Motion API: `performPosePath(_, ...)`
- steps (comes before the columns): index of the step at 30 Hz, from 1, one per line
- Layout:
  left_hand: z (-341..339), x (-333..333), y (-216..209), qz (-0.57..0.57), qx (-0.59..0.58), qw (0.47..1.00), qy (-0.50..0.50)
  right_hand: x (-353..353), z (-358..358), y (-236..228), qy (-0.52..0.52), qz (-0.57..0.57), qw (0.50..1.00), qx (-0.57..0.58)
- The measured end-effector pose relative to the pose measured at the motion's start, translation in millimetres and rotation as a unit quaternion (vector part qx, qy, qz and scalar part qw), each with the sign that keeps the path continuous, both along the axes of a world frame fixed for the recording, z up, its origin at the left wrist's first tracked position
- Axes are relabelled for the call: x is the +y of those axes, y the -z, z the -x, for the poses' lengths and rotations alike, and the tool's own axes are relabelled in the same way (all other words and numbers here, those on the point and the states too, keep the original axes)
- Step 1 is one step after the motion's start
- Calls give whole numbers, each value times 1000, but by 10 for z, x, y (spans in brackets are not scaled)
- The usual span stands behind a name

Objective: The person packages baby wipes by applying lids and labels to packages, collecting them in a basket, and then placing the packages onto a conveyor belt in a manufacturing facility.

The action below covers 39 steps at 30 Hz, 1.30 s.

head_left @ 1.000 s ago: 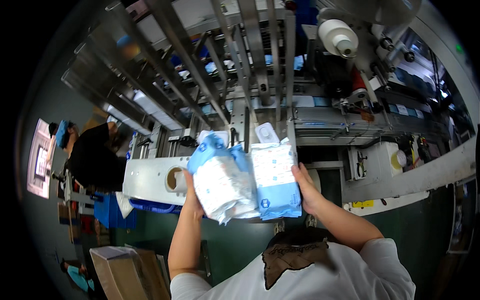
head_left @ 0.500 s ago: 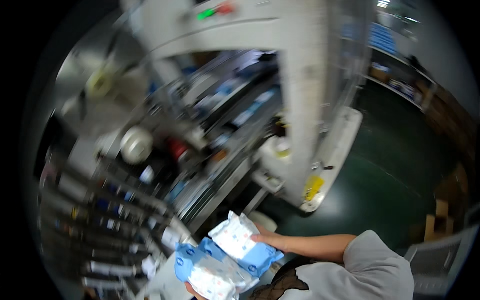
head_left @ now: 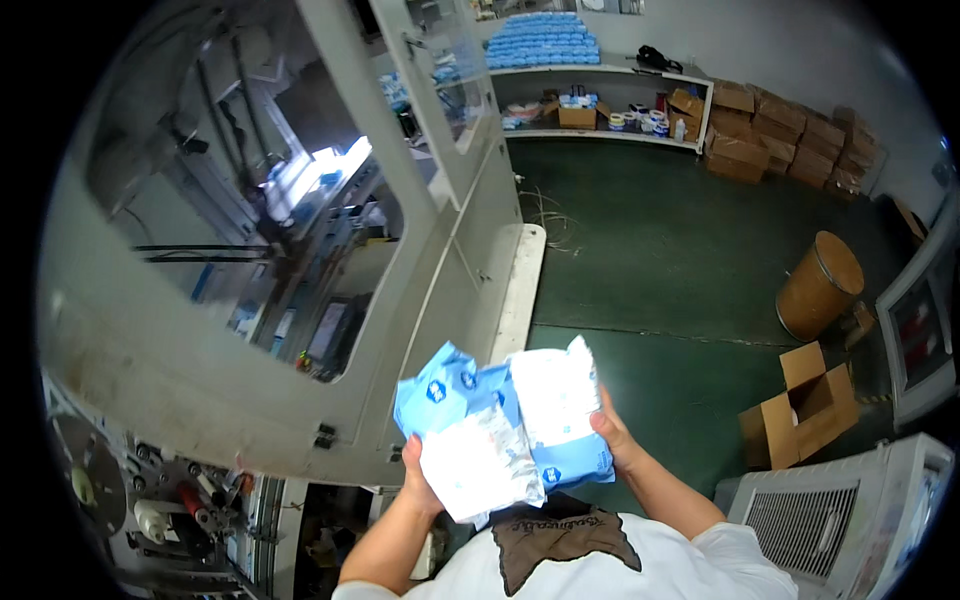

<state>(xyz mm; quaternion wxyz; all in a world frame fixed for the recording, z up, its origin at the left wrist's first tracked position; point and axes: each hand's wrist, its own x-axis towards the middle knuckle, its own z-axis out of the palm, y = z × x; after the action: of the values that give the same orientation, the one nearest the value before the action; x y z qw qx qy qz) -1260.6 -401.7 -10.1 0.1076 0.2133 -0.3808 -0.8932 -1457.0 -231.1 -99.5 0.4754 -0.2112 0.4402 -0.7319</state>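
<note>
Two groups of soft, pillow-shaped blue-and-white packs are held side by side in front of my chest, and they look like packs of wipes. My left hand (head_left: 421, 482) grips the outer side of the left packs (head_left: 478, 462), its thumb up along their edge. My right hand (head_left: 617, 438) is closed on the right packs (head_left: 556, 396), with the thumb on the near face. The two groups touch and partly overlap in the middle. Most of my fingers are hidden beneath, and I cannot tell exactly how many packs there are.
A large pale machine housing (head_left: 420, 330) stands at my left. Many blue packs (head_left: 540, 42) are stacked on a shelf at the back, beside piled cartons (head_left: 780, 125). On the green floor at right are a brown drum (head_left: 820, 287), an open cardboard box (head_left: 798, 418) and a grey vented unit (head_left: 805, 525).
My view has swung right, from the machine's rollers toward the shelf and floor. The packs have come along, still in both hands, and more of my left hand and forearm shows.
</note>
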Motion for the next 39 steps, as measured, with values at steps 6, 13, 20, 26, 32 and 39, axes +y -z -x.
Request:
performPosePath(6,2093,-417,-128,37,130,990,39,-157,1675,-147,134,83,982,101)
performPosePath(13,4175,-456,-93,21,226,958,176,288,3019,-455,292,105,935,171)
performPosePath(20,6705,-1280,-98,12,274,925,264,-458,5231,-539,346,117,910,197)
performPosePath(26,8042,-2221,-107,-8,225,962,155,-1668,7232,-441,231,136,952,149)
performPosePath(32,9369,-3600,6,-44,220,971,81,-3272,9053,-469,130,126,975,126)
performPosePath(39,11560,-5244,99,-85,186,974,93,-4843,11195,-393,130,117,978,115)
